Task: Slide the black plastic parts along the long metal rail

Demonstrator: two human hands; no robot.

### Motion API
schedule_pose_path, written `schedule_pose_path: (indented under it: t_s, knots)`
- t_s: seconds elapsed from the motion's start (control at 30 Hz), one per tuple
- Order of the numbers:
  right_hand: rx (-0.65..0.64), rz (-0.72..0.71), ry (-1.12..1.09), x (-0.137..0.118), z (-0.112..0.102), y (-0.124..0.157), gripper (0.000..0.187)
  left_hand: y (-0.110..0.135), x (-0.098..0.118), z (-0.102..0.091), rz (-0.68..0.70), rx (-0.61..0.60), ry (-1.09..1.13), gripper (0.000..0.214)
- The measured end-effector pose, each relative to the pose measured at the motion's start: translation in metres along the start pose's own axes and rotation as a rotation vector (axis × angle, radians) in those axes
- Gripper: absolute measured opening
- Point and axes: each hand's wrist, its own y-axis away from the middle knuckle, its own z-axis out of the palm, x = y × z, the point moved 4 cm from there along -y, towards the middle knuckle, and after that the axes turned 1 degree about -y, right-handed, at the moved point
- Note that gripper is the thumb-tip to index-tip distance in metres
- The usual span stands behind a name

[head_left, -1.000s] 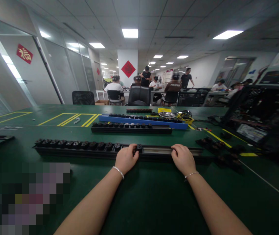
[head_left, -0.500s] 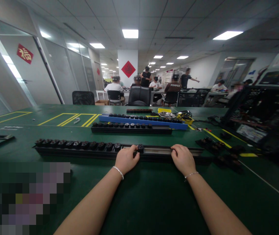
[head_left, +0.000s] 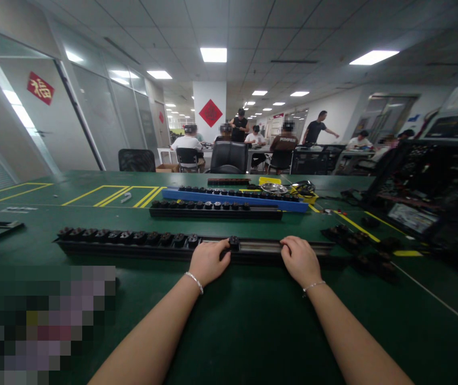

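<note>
A long black rail (head_left: pixel 132 250) lies across the green table, with a row of small round black parts (head_left: pixel 146 238) set along its left half. One separate black part (head_left: pixel 234 243) sits in the channel further right. My left hand (head_left: pixel 210 262) is closed over the rail, its thumb at the front, and its fingertips touch this part's left side. Further right, my right hand (head_left: pixel 301 260) has its fingers curled over the rail, with the bare channel (head_left: pixel 259 246) between it and the single part. The undersides of both hands' fingers are hidden.
Behind stand another filled black rail (head_left: pixel 216 213) and a blue rail (head_left: pixel 233 199). A metal dish (head_left: pixel 274 188) sits near a yellow tray (head_left: pixel 269 181). Loose black parts (head_left: pixel 345 235) lie right of my hand, before a dark rack (head_left: pixel 425 182). People sit at far tables.
The single black part has shifted slightly right along the rail, with my left fingertips following it. My right hand stays put. A standing person in the background has moved right.
</note>
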Motion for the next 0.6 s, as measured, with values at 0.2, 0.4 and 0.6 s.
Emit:
schedule_pose_path:
  t_s: [0.2, 0.4, 0.6]
  knots:
    - [-0.003, 0.014, -0.013, -0.0015, -0.0019, 0.0007, 0.030, 0.0007, 0.0005, 0.0008, 0.034, 0.015, 0.027, 0.022]
    - [-0.010, 0.029, -0.019, -0.0033, -0.0037, 0.0007, 0.031, 0.0012, 0.0009, -0.0002, 0.059, 0.030, 0.052, 0.023]
    - [-0.008, 0.018, -0.022, -0.0031, -0.0031, 0.0002, 0.032, 0.0014, 0.0014, -0.0002, 0.049, 0.010, 0.059, 0.025]
